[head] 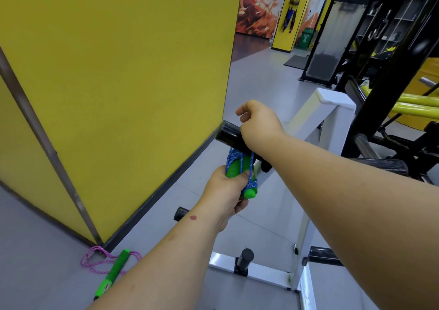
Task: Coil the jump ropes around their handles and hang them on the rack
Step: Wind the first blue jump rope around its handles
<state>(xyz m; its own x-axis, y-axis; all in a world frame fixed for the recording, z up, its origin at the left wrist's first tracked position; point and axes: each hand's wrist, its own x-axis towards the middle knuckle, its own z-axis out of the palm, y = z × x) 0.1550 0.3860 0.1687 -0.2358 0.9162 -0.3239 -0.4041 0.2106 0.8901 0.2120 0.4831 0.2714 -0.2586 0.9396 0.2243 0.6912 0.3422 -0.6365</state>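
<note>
Gripping the green handles [240, 169] of a blue jump rope [234, 157], the left hand [228, 194] holds the bundle just below a black peg [234, 135] that sticks out from the white rack [306, 117]. The blue cord is wound around the two handles, and a strand of it rises from the bundle to the underside of the peg; whether it loops fully over the peg cannot be told, since the right forearm hides that part. The right hand [257, 119] sits above the peg with its fingers curled downward, the fingertips at the peg's top; whether they pinch the cord or simply rest there cannot be told. Lower on the rack, another black peg [181, 213] shows just beyond the left forearm, and a short upright black peg [245, 258] stands on the white base bar. On the grey floor [47, 274], at the foot of the yellow wall panel [118, 72], lies a second jump rope with a pink cord [95, 260] in loose loops and a green handle [114, 273] stretched across it, well apart from both hands. Black and yellow gym machines [392, 96] stand to the right behind the rack.
</note>
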